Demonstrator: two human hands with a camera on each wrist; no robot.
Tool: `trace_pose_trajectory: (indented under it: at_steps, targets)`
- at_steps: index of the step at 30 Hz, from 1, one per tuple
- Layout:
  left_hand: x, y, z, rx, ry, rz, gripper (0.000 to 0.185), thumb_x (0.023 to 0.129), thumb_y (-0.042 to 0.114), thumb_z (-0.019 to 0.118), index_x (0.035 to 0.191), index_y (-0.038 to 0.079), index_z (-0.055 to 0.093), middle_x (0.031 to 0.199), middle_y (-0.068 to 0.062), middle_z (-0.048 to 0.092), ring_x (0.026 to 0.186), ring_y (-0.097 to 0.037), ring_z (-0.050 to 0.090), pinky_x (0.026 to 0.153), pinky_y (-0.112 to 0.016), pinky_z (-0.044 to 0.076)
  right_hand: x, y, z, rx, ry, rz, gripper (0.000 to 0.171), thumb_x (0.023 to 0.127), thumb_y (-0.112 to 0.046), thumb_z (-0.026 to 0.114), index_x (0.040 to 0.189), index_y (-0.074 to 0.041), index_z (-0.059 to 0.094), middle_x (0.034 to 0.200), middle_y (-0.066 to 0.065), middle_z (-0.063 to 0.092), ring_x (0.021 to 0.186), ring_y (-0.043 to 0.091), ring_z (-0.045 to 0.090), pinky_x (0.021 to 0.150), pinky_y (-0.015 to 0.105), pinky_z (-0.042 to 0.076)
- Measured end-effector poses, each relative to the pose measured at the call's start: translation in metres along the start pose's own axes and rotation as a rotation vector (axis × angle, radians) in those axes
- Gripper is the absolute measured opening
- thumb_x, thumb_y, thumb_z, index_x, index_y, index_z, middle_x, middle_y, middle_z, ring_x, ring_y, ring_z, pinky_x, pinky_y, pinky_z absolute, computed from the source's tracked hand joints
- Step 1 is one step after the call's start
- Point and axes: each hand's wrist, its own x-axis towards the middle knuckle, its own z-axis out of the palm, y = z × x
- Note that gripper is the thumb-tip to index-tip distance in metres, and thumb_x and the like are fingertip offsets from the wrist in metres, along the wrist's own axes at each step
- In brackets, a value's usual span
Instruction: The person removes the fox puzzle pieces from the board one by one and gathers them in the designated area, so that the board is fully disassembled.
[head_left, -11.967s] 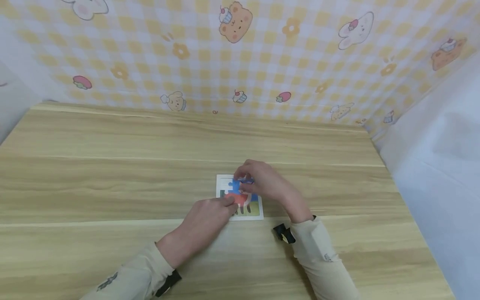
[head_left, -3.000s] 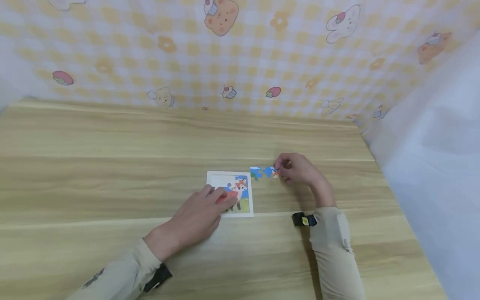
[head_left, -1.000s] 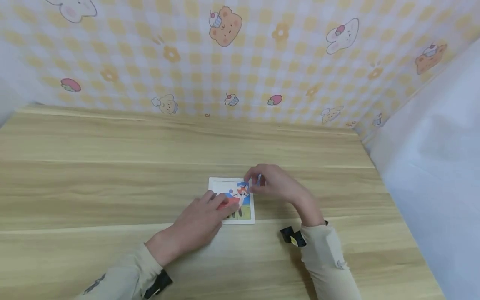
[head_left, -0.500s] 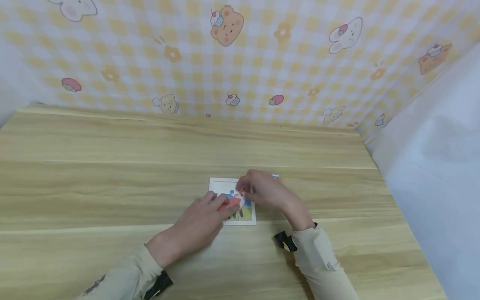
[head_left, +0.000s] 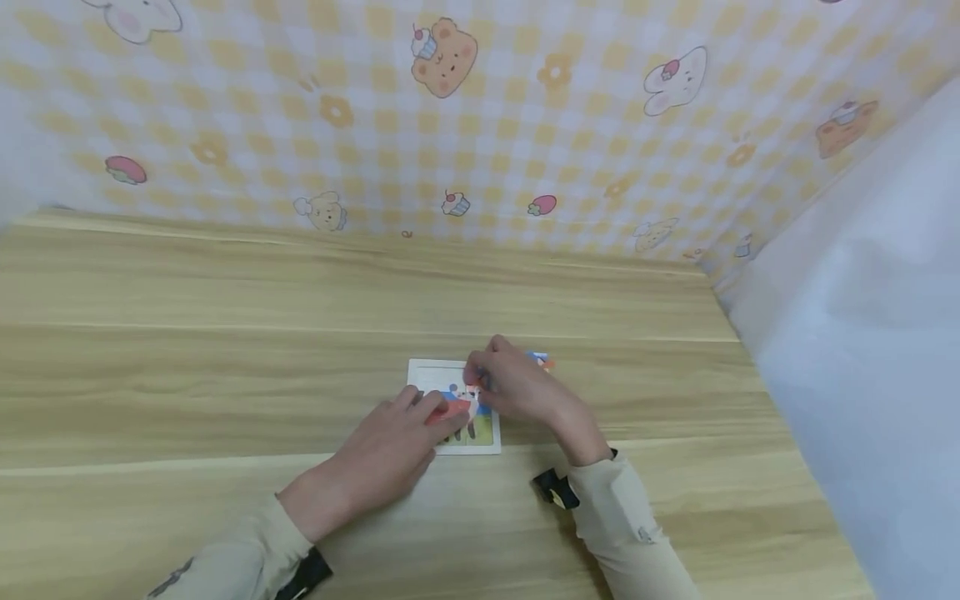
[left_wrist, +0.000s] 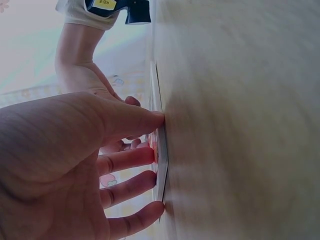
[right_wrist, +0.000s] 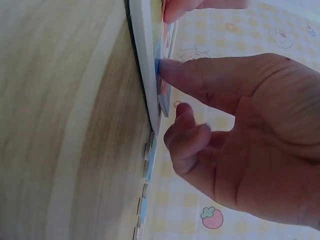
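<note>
A small white-framed picture puzzle board (head_left: 427, 373) lies flat on the wooden table (head_left: 225, 375). My left hand (head_left: 433, 408) rests on its near left part, fingers straight and pressing the board (left_wrist: 161, 175) down. My right hand (head_left: 480, 380) is over the board's right side. In the right wrist view the right hand (right_wrist: 170, 87) pinches a blue puzzle piece (right_wrist: 163, 97) between thumb and a curled finger, against the board's (right_wrist: 142, 50) surface. The picture under both hands is mostly hidden.
Loose blue and orange puzzle pieces (head_left: 542, 360) lie on the table just right of the board, behind my right hand, and appear on edge as loose pieces (right_wrist: 146, 160) in the right wrist view. A patterned wall (head_left: 480, 125) stands behind, a white sheet (head_left: 862, 333) at the right.
The right hand went out to the loose pieces at the right, came back with one, and now has it down on the board. The left hand stays pressed on the board.
</note>
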Motion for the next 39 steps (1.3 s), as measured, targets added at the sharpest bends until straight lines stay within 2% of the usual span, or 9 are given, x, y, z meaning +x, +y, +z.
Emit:
trace_pose_trajectory:
  at_steps: [4,11,14,18,23,30,34,39]
  targets:
    - [-0.003,-0.001,0.0,-0.001,0.01,0.0,0.046,0.073,0.014,0.06,0.117,0.022,0.052,0.098,-0.001,0.047,0.077,-0.018,0.037,0.051,-0.022,0.03,0.001,-0.001,0.003,0.0,0.016,-0.018,0.018,0.072,-0.001,0.06,0.084,-0.014,0.058,0.091,0.003,0.041,0.075,0.014,0.042,0.058,0.021,0.04]
    - [-0.003,-0.001,0.003,-0.007,0.007,0.0,0.046,0.073,0.015,0.06,0.117,0.023,0.051,0.098,0.001,0.047,0.078,-0.017,0.036,0.051,-0.023,0.03,0.001,0.0,0.003,-0.047,0.023,0.0,0.019,0.07,-0.004,0.064,0.083,-0.016,0.058,0.087,-0.001,0.05,0.083,0.014,0.041,0.067,0.026,0.038]
    - [-0.004,0.0,0.004,-0.004,0.011,-0.002,0.046,0.073,0.015,0.059,0.117,0.023,0.051,0.099,0.001,0.047,0.078,-0.017,0.036,0.051,-0.023,0.03,0.001,0.0,0.002,-0.054,0.03,0.023,0.021,0.07,-0.006,0.065,0.087,-0.014,0.057,0.087,-0.001,0.05,0.081,0.012,0.042,0.067,0.024,0.038]
    - [-0.006,0.001,0.005,-0.015,0.006,-0.013,0.046,0.073,0.014,0.06,0.117,0.023,0.052,0.1,0.0,0.048,0.078,-0.017,0.037,0.052,-0.023,0.03,-0.002,0.0,0.002,-0.007,0.035,0.051,0.029,0.068,-0.004,0.066,0.093,-0.011,0.055,0.087,-0.001,0.048,0.076,0.011,0.043,0.065,0.022,0.039]
    - [-0.009,0.002,0.002,-0.027,-0.001,-0.026,0.046,0.073,0.014,0.061,0.117,0.022,0.052,0.1,0.001,0.047,0.079,-0.016,0.036,0.052,-0.022,0.03,-0.002,0.002,0.002,0.031,0.04,0.037,0.031,0.067,-0.002,0.067,0.093,-0.01,0.054,0.085,-0.001,0.049,0.074,0.01,0.044,0.064,0.02,0.041]
    - [-0.004,-0.001,0.002,-0.021,0.018,-0.012,0.046,0.075,0.014,0.058,0.119,0.023,0.05,0.1,0.002,0.047,0.079,-0.015,0.034,0.052,-0.021,0.03,0.0,0.006,-0.006,0.02,0.073,0.042,0.033,0.066,-0.001,0.067,0.095,-0.008,0.053,0.083,-0.001,0.05,0.071,0.011,0.046,0.061,0.02,0.041]
    - [-0.002,-0.001,0.002,-0.021,0.001,-0.014,0.045,0.075,0.014,0.057,0.119,0.023,0.05,0.101,0.001,0.047,0.079,-0.016,0.035,0.052,-0.022,0.029,-0.002,0.012,-0.013,0.045,0.123,0.003,0.031,0.065,-0.003,0.069,0.092,-0.007,0.054,0.083,0.0,0.052,0.072,0.013,0.048,0.062,0.022,0.043]
    - [-0.001,-0.003,0.001,-0.028,-0.014,-0.018,0.046,0.076,0.013,0.056,0.12,0.023,0.05,0.101,0.0,0.048,0.079,-0.016,0.036,0.053,-0.022,0.03,-0.011,0.027,-0.031,0.087,0.202,0.017,0.028,0.063,0.002,0.068,0.088,-0.004,0.058,0.083,0.004,0.055,0.074,0.015,0.053,0.063,0.024,0.046]
